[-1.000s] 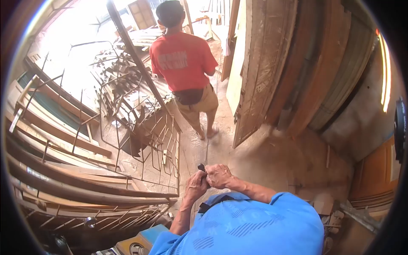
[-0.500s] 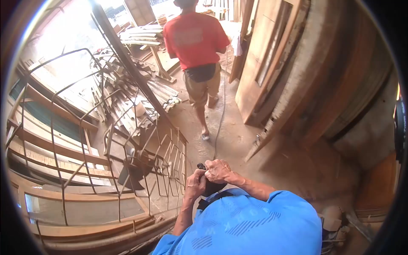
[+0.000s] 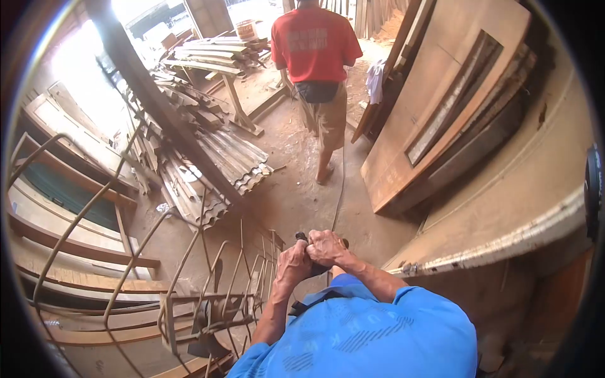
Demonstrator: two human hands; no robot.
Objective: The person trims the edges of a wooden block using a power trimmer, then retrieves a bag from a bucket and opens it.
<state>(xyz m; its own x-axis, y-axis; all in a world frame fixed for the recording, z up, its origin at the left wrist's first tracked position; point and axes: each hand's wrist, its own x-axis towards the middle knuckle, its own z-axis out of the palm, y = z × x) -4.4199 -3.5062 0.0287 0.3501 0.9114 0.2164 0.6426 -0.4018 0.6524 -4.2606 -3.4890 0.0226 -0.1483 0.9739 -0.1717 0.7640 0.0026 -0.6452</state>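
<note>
Close together in front of my waist are my left hand [image 3: 291,263] and my right hand [image 3: 326,247], fingers curled in and knuckles nearly touching. Both grip a dark object [image 3: 301,237]; a black end sticks up beside the left fingers and more dark material shows below the hands. Most of it is covered, so its kind cannot be made out. The blue shirt [image 3: 372,327] I wear fills the lower part of the view.
A person in a red shirt [image 3: 313,47] walks ahead. Left stand a bent-rod metal frame [image 3: 135,258], a slanted post [image 3: 161,113] and corrugated sheets [image 3: 220,157]. Right lean a wooden door [image 3: 435,107] and a large panel [image 3: 504,201]. A cable [image 3: 342,189] runs along the floor.
My view has moved forward along the passage. The metal frame slides back on the left and the leaning panels come closer on the right. Both hands stay together on the dark object.
</note>
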